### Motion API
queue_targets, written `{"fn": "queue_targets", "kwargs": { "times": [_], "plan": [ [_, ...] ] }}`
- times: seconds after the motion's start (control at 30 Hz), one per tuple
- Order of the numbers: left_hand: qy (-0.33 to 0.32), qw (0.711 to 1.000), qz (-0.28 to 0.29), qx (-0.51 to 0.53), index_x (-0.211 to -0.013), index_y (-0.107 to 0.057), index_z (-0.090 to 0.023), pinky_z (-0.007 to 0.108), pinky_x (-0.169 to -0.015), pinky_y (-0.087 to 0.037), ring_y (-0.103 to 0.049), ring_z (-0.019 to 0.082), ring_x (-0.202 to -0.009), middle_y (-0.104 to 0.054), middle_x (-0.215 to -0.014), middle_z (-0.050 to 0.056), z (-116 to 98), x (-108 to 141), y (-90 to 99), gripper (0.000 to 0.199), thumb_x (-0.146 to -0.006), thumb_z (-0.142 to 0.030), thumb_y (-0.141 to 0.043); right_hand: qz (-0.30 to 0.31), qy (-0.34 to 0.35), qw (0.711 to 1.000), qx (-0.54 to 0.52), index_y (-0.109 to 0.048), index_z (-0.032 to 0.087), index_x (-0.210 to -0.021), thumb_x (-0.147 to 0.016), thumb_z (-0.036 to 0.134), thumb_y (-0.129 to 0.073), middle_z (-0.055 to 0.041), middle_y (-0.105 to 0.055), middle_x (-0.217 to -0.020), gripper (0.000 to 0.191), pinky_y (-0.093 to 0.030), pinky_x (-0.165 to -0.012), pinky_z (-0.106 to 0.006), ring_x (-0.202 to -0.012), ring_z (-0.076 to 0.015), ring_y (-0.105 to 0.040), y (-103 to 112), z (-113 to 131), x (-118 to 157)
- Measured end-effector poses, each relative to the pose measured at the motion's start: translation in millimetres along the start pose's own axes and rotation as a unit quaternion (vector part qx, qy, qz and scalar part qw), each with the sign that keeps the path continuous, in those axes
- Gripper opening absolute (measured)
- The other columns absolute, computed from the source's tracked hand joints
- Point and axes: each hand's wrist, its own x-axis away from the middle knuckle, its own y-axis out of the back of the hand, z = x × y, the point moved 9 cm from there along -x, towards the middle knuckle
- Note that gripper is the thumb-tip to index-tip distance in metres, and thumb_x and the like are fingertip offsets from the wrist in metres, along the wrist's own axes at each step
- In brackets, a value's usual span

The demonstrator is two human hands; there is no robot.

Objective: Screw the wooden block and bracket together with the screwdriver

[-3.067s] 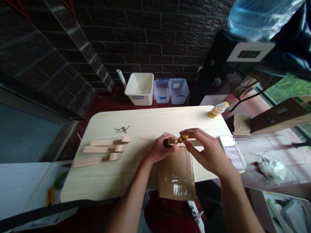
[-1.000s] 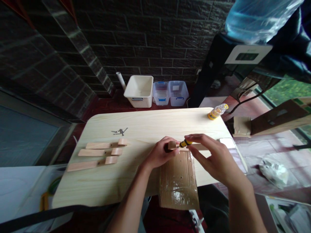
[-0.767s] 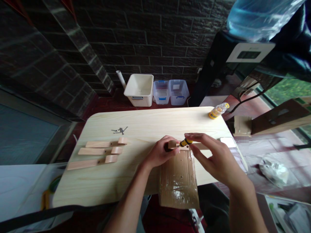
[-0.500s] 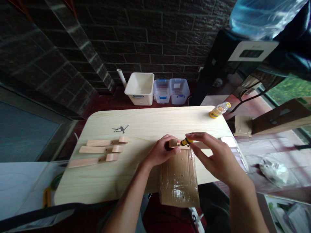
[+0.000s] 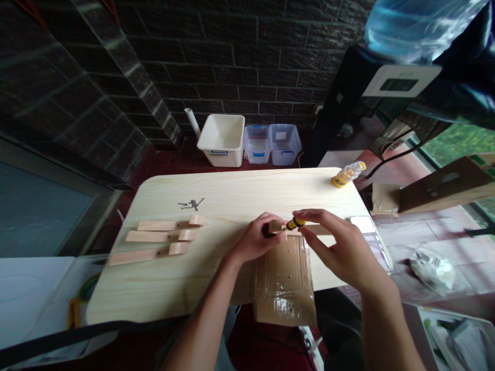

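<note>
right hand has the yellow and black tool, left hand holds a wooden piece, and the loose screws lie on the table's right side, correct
Not the right: the head view shows the loose screws on the left side of the table. The right hand and left hand are as you say.

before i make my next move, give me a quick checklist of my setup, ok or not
1. Left-hand fingers gripping the light-brown wooden strip with a raised end: ok.
2. Right-hand fingers pinching the short yellow-and-black screwdriver: ok.
3. Screwdriver tip properly seated: cannot tell, too small.
4. Brown taped cardboard fully on the pale wood-grain table: not ok, near end overhangs.
5. Small grey metal fasteners away from both hands: ok.
</note>
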Motion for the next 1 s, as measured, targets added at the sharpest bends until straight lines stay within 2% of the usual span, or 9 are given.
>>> {"fn": "queue_targets", "kwargs": {
  "times": [0.17,0.4,0.67,1.0],
  "plan": [
    [0.000,1.000,0.003,-0.002,-0.113,-0.073,-0.023,0.043,-0.106,-0.054,-0.070,0.025,-0.116,-0.073,-0.120,0.008,0.3,-0.3,-0.5,0.020,-0.095,-0.032,-0.073,-0.004,0.001,1.000,0.000,-0.069,0.027,-0.130,-0.105,0.023,-0.064,-0.0076,-0.080,-0.129,0.026,-0.069,-0.093,-0.036,-0.111,-0.0224,-0.080,1.8,-0.8,0.6],
    [0.000,1.000,0.001,-0.004,-0.113,-0.074,-0.023,0.043,-0.106,-0.054,-0.070,0.025,-0.115,-0.073,-0.120,0.008,0.3,-0.1,0.2,0.021,-0.094,-0.032,-0.074,-0.003,0.008,1.000,-0.004,-0.069,0.027,-0.130,-0.105,0.021,-0.062,-0.0070,-0.080,-0.131,0.027,-0.068,-0.095,-0.034,-0.119,-0.0222,-0.078,1.7,0.0,1.2],
    [-0.001,1.000,-0.007,0.010,-0.116,-0.075,-0.021,0.040,-0.105,-0.054,-0.070,0.024,-0.114,-0.073,-0.120,0.008,0.2,-0.2,0.1,0.024,-0.094,-0.031,-0.074,-0.002,-0.005,1.000,-0.003,-0.069,0.027,-0.125,-0.106,0.025,-0.063,-0.0071,-0.080,-0.128,0.020,-0.069,-0.092,-0.035,-0.114,-0.0225,-0.080,2.1,-6.3,2.4],
    [0.008,1.000,-0.009,0.006,-0.112,-0.075,-0.021,0.041,-0.104,-0.055,-0.070,0.024,-0.112,-0.074,-0.118,0.008,0.6,-0.3,1.1,0.022,-0.093,-0.032,-0.075,-0.002,0.020,1.000,0.000,-0.068,0.027,-0.132,-0.104,0.022,-0.064,-0.0087,-0.079,-0.132,0.029,-0.068,-0.096,-0.035,-0.119,-0.0234,-0.079,-3.2,-1.9,0.2]
  ]
}}
